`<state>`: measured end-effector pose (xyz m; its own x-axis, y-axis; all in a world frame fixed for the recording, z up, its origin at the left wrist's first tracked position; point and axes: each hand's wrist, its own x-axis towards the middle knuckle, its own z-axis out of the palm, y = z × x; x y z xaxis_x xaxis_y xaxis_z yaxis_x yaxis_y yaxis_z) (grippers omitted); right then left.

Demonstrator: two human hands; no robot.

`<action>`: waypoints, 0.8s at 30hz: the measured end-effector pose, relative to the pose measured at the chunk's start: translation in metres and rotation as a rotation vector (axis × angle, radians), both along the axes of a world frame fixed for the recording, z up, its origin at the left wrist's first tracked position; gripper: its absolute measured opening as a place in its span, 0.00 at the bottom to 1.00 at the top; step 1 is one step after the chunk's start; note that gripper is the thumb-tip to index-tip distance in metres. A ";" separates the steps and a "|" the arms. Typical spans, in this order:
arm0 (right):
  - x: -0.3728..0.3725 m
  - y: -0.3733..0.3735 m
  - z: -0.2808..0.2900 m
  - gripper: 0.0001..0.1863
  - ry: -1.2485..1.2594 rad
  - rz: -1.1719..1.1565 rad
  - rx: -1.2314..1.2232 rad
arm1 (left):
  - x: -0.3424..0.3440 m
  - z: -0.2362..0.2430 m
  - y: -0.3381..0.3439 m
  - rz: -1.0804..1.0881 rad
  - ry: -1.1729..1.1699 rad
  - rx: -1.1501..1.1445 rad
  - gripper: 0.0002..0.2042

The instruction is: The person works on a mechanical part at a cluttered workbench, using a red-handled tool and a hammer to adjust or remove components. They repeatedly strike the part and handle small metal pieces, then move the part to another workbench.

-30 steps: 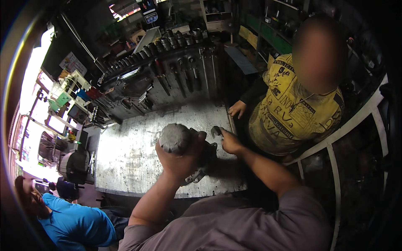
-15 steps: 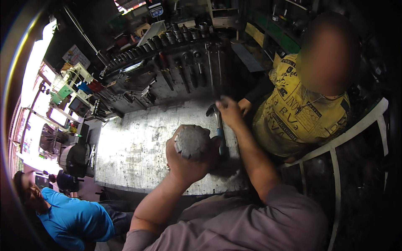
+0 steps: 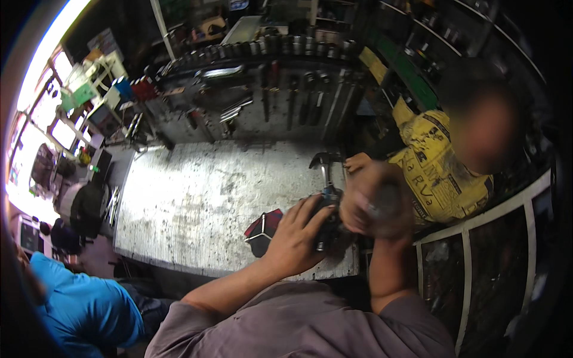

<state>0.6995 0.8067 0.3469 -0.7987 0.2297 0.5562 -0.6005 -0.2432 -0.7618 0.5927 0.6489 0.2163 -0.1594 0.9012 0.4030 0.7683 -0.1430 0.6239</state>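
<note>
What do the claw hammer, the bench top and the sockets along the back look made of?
Claw hammer: likely steel head and shaft, the shaft glinting brightly. Bench top: pale, worn finish, streaked and stained; painted wood or sheet metal, I can't tell. Sockets: probably steel, with a dull grey metallic sheen.

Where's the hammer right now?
In the head view, the hammer lies toward the right end of the workbench, just beyond the person's left hand, its head left of the co-worker's hand.
</note>
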 end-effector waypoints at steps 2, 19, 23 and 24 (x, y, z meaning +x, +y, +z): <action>-0.018 0.015 0.012 0.25 0.192 0.653 -0.062 | -0.008 -0.009 0.002 -0.059 -0.055 0.041 0.41; 0.045 -0.027 0.103 0.24 -0.755 -0.652 1.811 | -0.036 -0.004 -0.008 -0.240 0.016 0.178 0.52; 0.032 -0.044 0.142 0.26 -0.827 -0.243 1.721 | -0.025 0.023 0.001 -0.505 -0.280 0.172 0.44; 0.031 -0.049 0.145 0.27 -0.832 -0.256 1.712 | -0.022 0.028 0.002 -0.510 -0.441 0.132 0.38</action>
